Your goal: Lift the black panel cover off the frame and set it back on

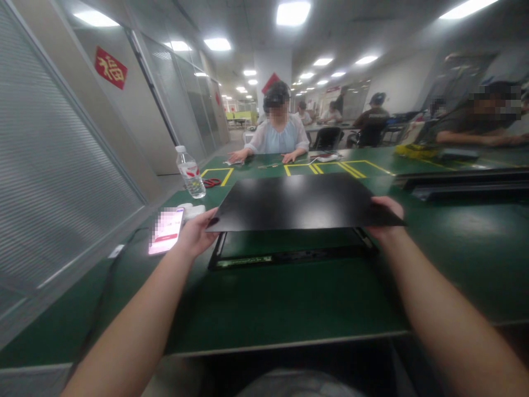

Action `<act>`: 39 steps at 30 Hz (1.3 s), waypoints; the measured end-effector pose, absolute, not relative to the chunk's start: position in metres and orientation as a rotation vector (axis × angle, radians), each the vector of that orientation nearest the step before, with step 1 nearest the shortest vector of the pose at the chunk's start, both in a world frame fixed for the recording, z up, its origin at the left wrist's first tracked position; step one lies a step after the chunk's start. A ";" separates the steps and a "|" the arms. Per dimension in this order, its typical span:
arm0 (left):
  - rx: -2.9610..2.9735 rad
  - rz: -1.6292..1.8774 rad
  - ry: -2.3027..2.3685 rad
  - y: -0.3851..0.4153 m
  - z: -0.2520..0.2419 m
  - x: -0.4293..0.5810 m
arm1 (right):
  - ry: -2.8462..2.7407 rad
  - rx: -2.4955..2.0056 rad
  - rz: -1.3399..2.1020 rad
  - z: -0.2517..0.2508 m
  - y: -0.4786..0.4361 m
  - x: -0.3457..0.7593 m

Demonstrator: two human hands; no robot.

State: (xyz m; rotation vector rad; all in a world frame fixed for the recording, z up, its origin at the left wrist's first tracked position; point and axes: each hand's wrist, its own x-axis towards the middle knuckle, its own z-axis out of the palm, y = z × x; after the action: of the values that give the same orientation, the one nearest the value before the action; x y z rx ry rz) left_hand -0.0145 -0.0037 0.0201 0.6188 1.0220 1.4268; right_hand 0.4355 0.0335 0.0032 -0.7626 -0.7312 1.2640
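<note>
A thin, flat black panel [295, 203] with a glossy sheen is held level above the table between my two hands. My left hand [199, 234] grips its left near corner, thumb on top. At the right edge, my right hand [387, 215] is closed on the panel, its fingers partly hidden underneath. Below the panel lies a black rectangular frame [306, 255] on the green tabletop, with a green strip along its near bar. The panel hides the far part of this frame.
Left of my hands are a lit phone [167, 231], white rounded items [192, 210], a water bottle [191, 173] and red-handled scissors [212, 182]. Long black bars [467, 184] lie at right on the green table [289, 309]. A person [281, 129] sits opposite, hands on the table.
</note>
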 end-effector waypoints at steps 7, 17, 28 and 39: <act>0.574 1.594 1.028 -0.002 0.024 -0.017 | -0.814 -1.246 1.416 0.003 0.030 0.427; 0.760 1.631 0.953 0.000 0.023 -0.023 | -0.771 -1.379 1.387 -0.001 0.035 0.429; 0.964 1.514 1.086 0.002 0.006 -0.018 | -0.810 -1.603 1.032 -0.008 0.038 0.435; 0.979 1.472 1.093 0.001 0.005 -0.015 | -0.838 -1.655 0.980 -0.018 0.048 0.445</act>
State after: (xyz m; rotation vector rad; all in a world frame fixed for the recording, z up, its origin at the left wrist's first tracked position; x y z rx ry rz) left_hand -0.0153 0.0009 0.0049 0.9787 1.0932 1.4724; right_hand 0.4455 0.0484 -0.0179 -1.6547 -0.8377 0.9805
